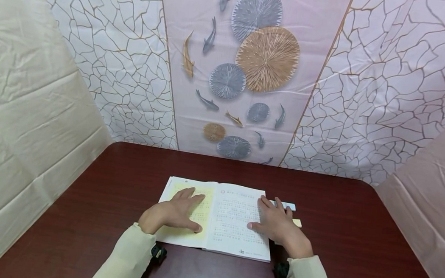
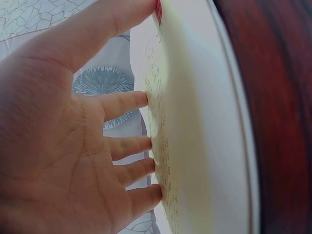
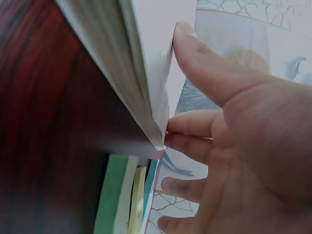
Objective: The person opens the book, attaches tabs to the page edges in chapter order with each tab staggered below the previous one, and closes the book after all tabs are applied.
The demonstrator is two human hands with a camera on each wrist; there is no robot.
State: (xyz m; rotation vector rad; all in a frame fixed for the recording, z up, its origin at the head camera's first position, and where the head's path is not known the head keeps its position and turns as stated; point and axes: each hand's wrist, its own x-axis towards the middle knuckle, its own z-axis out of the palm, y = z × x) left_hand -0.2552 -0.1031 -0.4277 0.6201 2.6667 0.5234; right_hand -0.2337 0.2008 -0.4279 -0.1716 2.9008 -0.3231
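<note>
An open book (image 1: 236, 225) lies flat on the table, its left page tinted yellow and its right page white with lines of print. My left hand (image 1: 177, 210) spreads over the yellow page, and its fingertips (image 2: 155, 192) touch the paper. Across the book my right hand (image 1: 276, 223) is at the outer edge of the white page. Its thumb (image 3: 187, 36) rests on the page, while two fingers meet the page edge and the others reach past it. Neither hand grips anything.
Beside the book's right edge, partly under the right hand, lie small block-like items: a light blue one (image 1: 289, 206), a yellow one (image 1: 297, 223) and a green one (image 3: 109, 195). The dark red-brown table (image 1: 140, 168) is bounded by patterned cloth (image 1: 135, 65) behind and plain cloth at both sides.
</note>
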